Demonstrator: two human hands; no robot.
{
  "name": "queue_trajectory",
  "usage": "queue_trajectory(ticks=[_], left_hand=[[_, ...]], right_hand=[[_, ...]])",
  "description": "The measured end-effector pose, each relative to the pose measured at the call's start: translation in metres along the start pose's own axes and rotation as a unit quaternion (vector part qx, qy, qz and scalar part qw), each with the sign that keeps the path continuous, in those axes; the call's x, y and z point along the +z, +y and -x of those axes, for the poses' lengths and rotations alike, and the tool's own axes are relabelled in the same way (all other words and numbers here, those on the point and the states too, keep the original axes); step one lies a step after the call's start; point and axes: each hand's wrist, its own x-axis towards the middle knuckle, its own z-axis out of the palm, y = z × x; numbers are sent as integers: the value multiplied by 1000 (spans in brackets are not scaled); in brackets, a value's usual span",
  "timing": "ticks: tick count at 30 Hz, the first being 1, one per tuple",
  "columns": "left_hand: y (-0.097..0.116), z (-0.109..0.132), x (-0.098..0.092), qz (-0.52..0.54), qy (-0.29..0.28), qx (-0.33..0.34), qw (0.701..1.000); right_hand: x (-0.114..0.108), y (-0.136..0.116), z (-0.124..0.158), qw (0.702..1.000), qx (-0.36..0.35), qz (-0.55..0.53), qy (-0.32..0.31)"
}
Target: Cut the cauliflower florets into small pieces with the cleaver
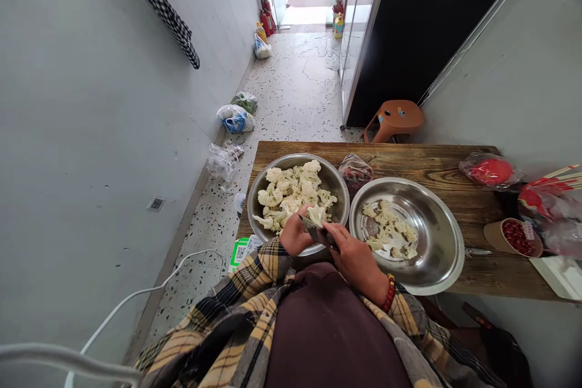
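Note:
My left hand [295,234] is closed round a piece of cauliflower [317,214] over the near rim of the left steel bowl [342,189]. Wrapped round the handle of a knife [313,229] is my right hand [357,256], with a red bead bracelet at the wrist. The blade lies against the cauliflower piece, between the two hands. Many cauliflower florets [291,188] fill the left bowl. To the right, a wider steel basin [436,224] holds small cut cauliflower pieces [391,227] spread over its bottom.
Behind the bowls on the wooden table [418,160] lies a plastic bag of dark red food [356,171]. At the right are a red bagged item [491,170], a tub of red pieces [518,237] and skewers. A stool [395,118] stands beyond; bags [236,118] line the left wall.

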Motion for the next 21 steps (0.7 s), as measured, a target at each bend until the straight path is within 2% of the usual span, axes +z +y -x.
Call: queue_trajectory(ticks=[6, 12, 15, 19, 21], left_hand=[[-2, 4, 6, -47, 42, 7, 998], [-15, 7, 13, -87, 56, 10, 995], [-21, 6, 15, -93, 53, 12, 994], [-21, 5, 13, -49, 24, 2, 999], [-17, 5, 11, -4, -9, -10, 1000]], right_hand=[[8, 2, -3, 999, 25, -26, 20], [16, 11, -7, 992, 8, -114, 49], [15, 12, -9, 990, 5, -132, 47], [8, 8, -7, 998, 20, -55, 0], [6, 8, -6, 999, 18, -29, -22]])
